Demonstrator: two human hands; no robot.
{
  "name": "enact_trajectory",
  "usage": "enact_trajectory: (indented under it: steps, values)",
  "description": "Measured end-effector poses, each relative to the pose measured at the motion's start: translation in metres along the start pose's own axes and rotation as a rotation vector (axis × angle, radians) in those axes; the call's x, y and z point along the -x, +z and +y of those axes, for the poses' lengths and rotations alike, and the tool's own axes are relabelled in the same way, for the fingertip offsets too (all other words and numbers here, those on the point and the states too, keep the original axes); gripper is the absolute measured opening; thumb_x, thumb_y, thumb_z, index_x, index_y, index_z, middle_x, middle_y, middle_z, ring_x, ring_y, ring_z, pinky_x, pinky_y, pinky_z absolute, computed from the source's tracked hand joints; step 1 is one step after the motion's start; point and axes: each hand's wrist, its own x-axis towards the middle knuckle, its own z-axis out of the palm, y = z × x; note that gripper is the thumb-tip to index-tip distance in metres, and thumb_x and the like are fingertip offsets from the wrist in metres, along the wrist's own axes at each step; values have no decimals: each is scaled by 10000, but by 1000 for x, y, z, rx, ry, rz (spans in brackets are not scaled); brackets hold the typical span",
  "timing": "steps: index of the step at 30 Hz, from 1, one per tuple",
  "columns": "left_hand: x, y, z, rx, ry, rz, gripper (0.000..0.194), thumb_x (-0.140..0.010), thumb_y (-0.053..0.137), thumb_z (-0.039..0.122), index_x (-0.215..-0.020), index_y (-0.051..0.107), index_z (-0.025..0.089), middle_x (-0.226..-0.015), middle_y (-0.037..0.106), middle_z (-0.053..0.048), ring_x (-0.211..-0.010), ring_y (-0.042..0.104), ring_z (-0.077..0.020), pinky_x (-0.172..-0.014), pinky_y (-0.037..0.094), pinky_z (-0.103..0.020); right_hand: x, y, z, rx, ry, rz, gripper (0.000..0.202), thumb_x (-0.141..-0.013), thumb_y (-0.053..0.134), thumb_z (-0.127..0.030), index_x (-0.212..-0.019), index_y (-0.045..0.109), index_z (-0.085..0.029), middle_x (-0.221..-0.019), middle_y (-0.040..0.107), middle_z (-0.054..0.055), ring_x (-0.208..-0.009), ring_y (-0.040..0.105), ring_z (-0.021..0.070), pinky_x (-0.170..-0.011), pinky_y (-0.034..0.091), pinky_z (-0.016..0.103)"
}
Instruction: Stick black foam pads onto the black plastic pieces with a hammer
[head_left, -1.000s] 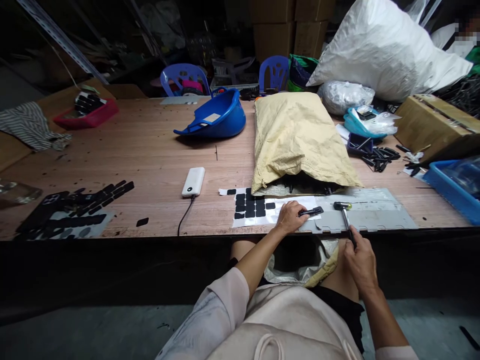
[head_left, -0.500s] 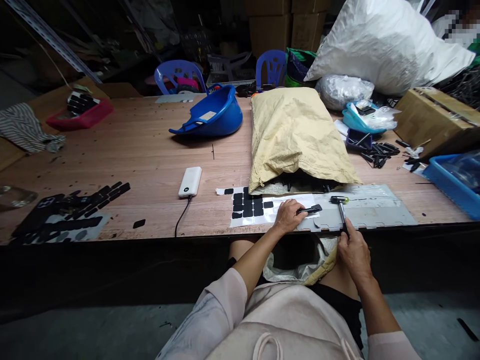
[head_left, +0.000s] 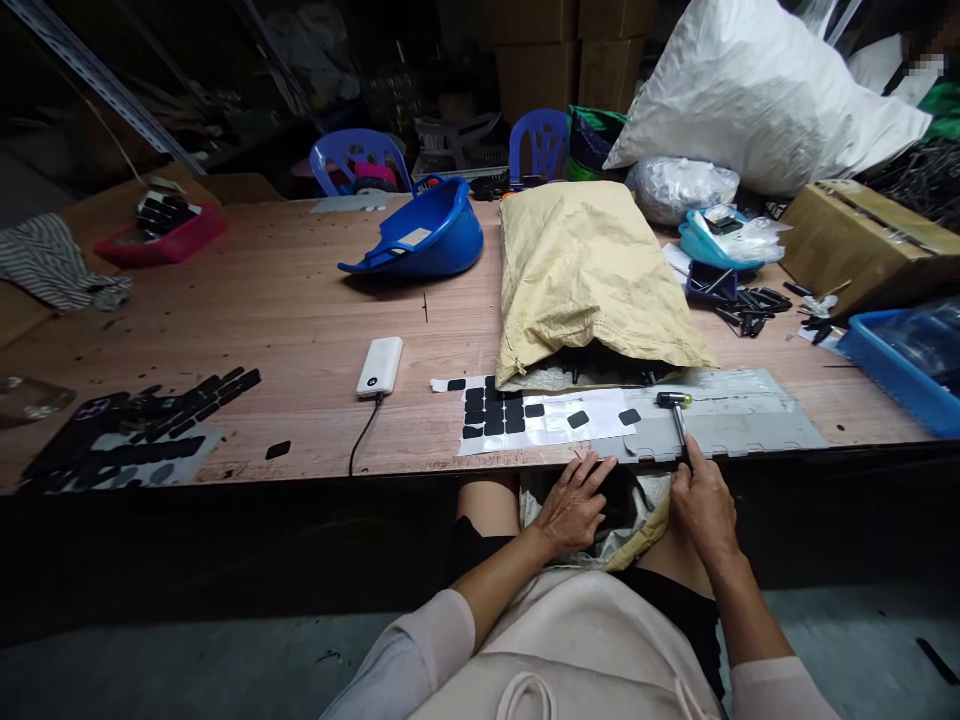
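My left hand [head_left: 574, 505] is at the table's front edge, fingers apart, over the open sack [head_left: 645, 530] on my lap; nothing shows in it. Closed around the handle of a small hammer [head_left: 681, 425] is my right hand [head_left: 703, 500]. The hammer's head rests on a grey plate [head_left: 735, 425]. Left of it, a white sheet [head_left: 555, 425] bears rows of black pads, with one loose black pad [head_left: 578, 419] and another [head_left: 629, 416] nearer the hammer. A yellowish sack [head_left: 600, 280] lies behind the sheet, black pieces showing in its mouth.
A white power bank [head_left: 380, 366] with a cable lies left of the sheet. Farther back is a blue basin [head_left: 439, 235]. Black strips [head_left: 217, 395] lie at the left. At the right are a blue tray [head_left: 900, 385], a cardboard box [head_left: 862, 235] and black pieces [head_left: 757, 302].
My left hand has moved down off the sheet to the table's edge, and the black tool it held is out of sight. A black pad now shows where the hand was.
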Motion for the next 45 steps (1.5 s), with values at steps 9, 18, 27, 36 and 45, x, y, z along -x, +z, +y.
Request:
enact_trajectory:
  steps: [9, 18, 27, 36, 45]
  values:
    - [-68, -42, -12, 117, -316, 127, 324, -967, 670, 455, -1154, 751, 203, -1196, 755, -127, -1155, 653, -319, -1035, 481, -479, 0, 2, 1, 12, -3, 8, 626, -1043, 396, -303, -1660, 485, -244, -1287, 679, 146, -1039, 688, 278, -873, 536, 382]
    - [-186, -100, -84, -27, -978, 64, 251, -1000, 620, 322, -1120, 755, 146, -1251, 715, -206, -1245, 635, -373, -1018, 465, -476, -2, 7, 7, -27, -44, 30, 622, -1021, 426, -298, -1634, 525, -254, -1236, 688, 133, -970, 683, 253, -820, 545, 351]
    - [-151, -98, -91, -51, -964, -14, 305, -994, 622, 430, -998, 797, 180, -1096, 784, -160, -1064, 720, -326, -857, 507, -393, 1, 1, 0, -12, -5, -6, 632, -1026, 404, -307, -1649, 504, -270, -1307, 674, 139, -1003, 683, 273, -827, 553, 376]
    - [-126, -89, -82, 24, -781, 79, 164, -957, 695, 327, -1014, 789, 205, -1127, 750, -95, -1010, 696, -257, -856, 519, -349, -1, 3, 3, -33, -26, 13, 642, -1006, 426, -302, -1641, 517, -269, -1265, 693, 145, -978, 683, 275, -830, 566, 388]
    - [-109, -56, -49, 191, -374, 23, 152, -896, 817, 318, -1021, 797, 234, -1043, 735, -62, -1062, 662, -254, -980, 508, -389, -12, 11, 19, -165, -54, 35, 672, -951, 518, -318, -1617, 543, -233, -1274, 735, 141, -1020, 683, 270, -921, 547, 407]
